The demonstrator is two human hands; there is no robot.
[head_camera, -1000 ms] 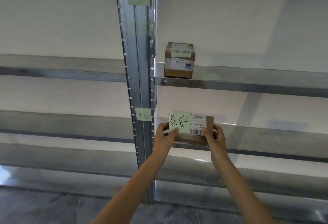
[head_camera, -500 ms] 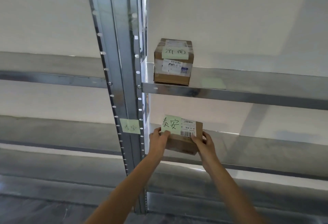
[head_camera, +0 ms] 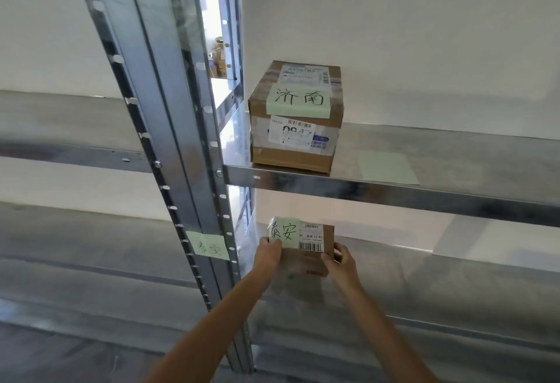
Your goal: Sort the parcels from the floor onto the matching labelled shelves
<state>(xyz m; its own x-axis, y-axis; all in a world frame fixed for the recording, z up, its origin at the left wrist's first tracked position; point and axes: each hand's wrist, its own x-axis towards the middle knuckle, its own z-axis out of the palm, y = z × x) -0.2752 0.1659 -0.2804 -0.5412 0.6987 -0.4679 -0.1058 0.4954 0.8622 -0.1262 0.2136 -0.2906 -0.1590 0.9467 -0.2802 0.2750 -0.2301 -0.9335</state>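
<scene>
White wall (head_camera: 424,34) and grey steel racking frame a parcel's last moment in hand. At centre bottom, the left hand (head_camera: 268,254) curls round the left end of the parcel (head_camera: 306,249), thumb on its front. The right hand (head_camera: 341,258) pinches the right end, fingers hooked round the corner.

Over the past second the parcel has gone from the front lip of the lower shelf (head_camera: 454,276) further in and down. Whether it now touches the metal cannot be told. Its green note (head_camera: 284,232) reads the same two characters as the label (head_camera: 208,245) on the post (head_camera: 169,140) just left, so the placing looks right and nearly done, with only the release left.

The parcel is a small, flat-sided brown cardboard block with a white barcode sticker (head_camera: 312,238). The note is thin matte paper, inked by hand. Shelf and post are dull, streaky sheet metal, the post punched with holes.

Above, on the upper shelf (head_camera: 424,194), stands a larger, taped box (head_camera: 295,128), with a blank green slip (head_camera: 388,167) flat to its right.
</scene>
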